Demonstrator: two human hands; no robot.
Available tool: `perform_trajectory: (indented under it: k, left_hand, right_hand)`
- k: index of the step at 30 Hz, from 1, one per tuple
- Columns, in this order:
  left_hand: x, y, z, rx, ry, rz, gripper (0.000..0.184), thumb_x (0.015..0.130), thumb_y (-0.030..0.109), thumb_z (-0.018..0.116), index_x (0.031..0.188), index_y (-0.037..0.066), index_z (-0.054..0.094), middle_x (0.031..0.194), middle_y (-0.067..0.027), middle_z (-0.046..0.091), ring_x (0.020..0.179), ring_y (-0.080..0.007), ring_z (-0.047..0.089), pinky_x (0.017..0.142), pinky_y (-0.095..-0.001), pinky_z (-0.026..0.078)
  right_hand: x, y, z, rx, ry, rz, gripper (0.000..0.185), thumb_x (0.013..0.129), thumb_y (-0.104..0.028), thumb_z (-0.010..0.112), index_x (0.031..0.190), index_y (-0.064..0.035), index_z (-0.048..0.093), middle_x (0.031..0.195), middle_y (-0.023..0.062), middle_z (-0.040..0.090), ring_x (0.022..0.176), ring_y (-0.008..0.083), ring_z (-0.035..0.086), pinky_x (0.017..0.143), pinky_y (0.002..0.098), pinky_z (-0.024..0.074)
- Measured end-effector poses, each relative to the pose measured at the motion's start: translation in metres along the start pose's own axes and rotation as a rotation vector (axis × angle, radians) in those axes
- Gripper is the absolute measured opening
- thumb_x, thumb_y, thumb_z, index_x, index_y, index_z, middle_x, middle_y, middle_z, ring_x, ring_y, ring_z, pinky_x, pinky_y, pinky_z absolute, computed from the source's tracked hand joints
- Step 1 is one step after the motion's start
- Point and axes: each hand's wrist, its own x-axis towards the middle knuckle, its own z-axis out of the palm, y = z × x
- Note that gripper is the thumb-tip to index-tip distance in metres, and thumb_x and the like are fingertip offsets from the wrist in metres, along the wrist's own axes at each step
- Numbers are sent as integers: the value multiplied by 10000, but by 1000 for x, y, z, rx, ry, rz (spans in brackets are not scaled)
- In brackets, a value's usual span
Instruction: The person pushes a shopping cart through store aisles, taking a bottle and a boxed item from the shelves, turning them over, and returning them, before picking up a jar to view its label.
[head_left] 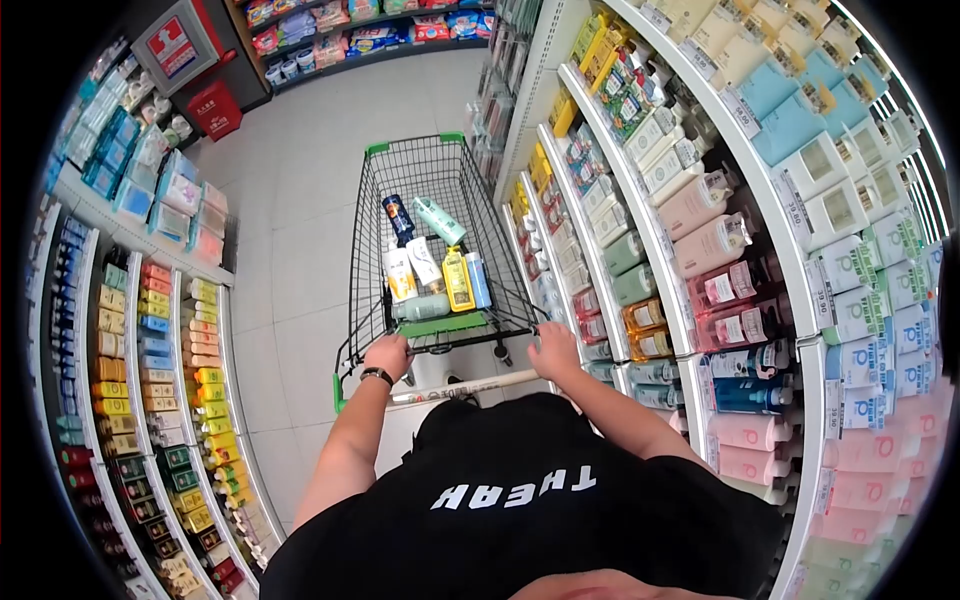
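A black wire shopping cart (372,235) with green corners stands ahead of my body. My left hand (388,353), a dark band at its wrist, is closed on the left rear of the cart. On the opposite rear corner, my right hand (553,350) grips the frame, its fingers partly hidden. Inside the basket lie several bottles: a dark blue bottle (398,218), a mint green bottle (438,220), a yellow pump bottle (457,280), a blue bottle (478,280), white bottles (423,262) and a grey-green bottle (421,307). The pale handle bar (480,386) runs between my arms.
Close on the right are shelves (690,330) packed with pump bottles and refill packs. More stocked shelves (150,390) line the left. A tiled floor (300,140) leads to a far shelf (370,40) of colourful packs. A red box (215,110) stands by a sign (178,50).
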Motion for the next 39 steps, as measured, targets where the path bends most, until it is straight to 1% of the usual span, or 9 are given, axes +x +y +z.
perform_trajectory:
  k: [5,10,18,21,24,29,31,33,39]
  left_hand:
    - [24,-16,1,-15,2,15,145,825,247,750,844,126,675,901,-68,687,905,-284,672,768,-435,567]
    - [39,-18,-3,4,-34,-13,168,833,263,753,902,135,667,921,-67,689,903,-286,680,764,-443,571]
    - [51,-17,-1,-36,37,20,154,792,235,772,847,131,673,870,-66,675,870,-289,680,750,-438,563]
    - [59,-17,-1,-64,80,59,151,770,219,776,832,129,671,846,-65,675,851,-289,677,733,-447,557]
    - [68,-18,-4,-68,33,14,197,778,258,790,849,132,656,882,-71,672,865,-295,670,730,-446,546]
    - [100,-30,-7,-98,43,23,190,779,250,782,869,135,661,885,-77,677,853,-304,672,735,-452,547]
    - [117,-33,-12,-79,93,-11,175,781,249,774,856,136,664,872,-73,681,849,-303,676,721,-456,548]
    - [134,-36,-13,-8,37,-119,156,793,251,762,819,130,666,856,-78,682,857,-314,678,706,-470,545]
    - [190,-50,-30,-24,47,-189,187,810,280,774,865,132,673,915,-82,698,888,-325,677,731,-478,544]
  right_hand:
    - [25,-2,8,12,7,0,400,866,-295,668,1164,-31,630,1198,150,639,1197,347,561,1016,494,442]
    - [43,-5,0,3,-8,3,404,863,-302,676,1166,-39,631,1195,147,641,1199,338,565,1002,486,447]
    - [72,2,-6,32,-96,30,377,855,-289,670,1136,-43,620,1187,154,619,1204,353,552,1001,491,445]
    - [85,7,-10,18,-42,-22,375,860,-287,668,1140,-43,616,1187,151,618,1206,352,551,1003,487,442]
    - [106,8,-10,39,-7,-42,375,863,-284,671,1143,-42,612,1193,150,618,1205,352,553,1007,485,441]
    - [148,4,-21,55,-70,-56,340,878,-293,648,1121,-57,632,1195,140,624,1205,340,559,1008,471,444]
    - [175,1,-25,43,-82,-42,327,883,-297,640,1108,-60,641,1194,131,627,1204,336,561,1008,466,446]
    - [198,-2,-24,48,-136,-18,316,888,-301,632,1095,-64,650,1193,123,631,1203,331,564,1009,461,449]
    - [277,-4,-18,38,6,-111,308,886,-304,625,1079,-67,661,1123,105,652,1152,313,590,998,450,462]
